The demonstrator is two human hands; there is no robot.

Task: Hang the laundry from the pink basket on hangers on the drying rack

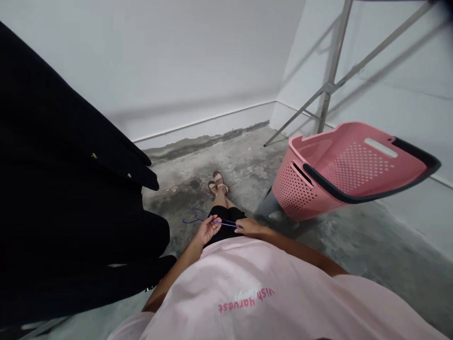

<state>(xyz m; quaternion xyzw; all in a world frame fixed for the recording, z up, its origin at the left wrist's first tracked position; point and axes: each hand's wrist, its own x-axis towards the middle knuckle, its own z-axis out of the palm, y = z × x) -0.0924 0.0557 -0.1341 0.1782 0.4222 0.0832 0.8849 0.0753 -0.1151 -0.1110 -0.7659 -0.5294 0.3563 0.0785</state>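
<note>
Nearest, a pink shirt (247, 283), with both bare forearms reaching forward and down from it. Just past the hem, a thin purple hanger (222, 222) held across the front of black shorts (226, 232), roughly level.

Left hand (208, 230): palm half up, fingers curled loosely about the wire near its middle. Right hand (249, 227): knuckles up, closed over the wire's right-hand end, seemingly in a pinch, though too small here to tell which fingers grip. Hook end (189, 220) jutting out free beyond the left hand, toward the dark clothes (71, 189) hanging at the left and well clear of them.

Step in hand, by the look of it: hanger gripped bare in both hands, nothing draped on it. Any further handling calls for a firm hold, being light, springy wire, and for keeping the hook from snagging on cloth nearby.

Lower down, sandalled feet (218, 183) together on a stained concrete floor (354, 245). To the right, a pink basket (339, 170) with a dark rim, tilted toward the camera, apart from the right hand; inside hidden from here. Behind it, grey metal rack legs (329, 85) slanting up against the white wall (177, 61).
</note>
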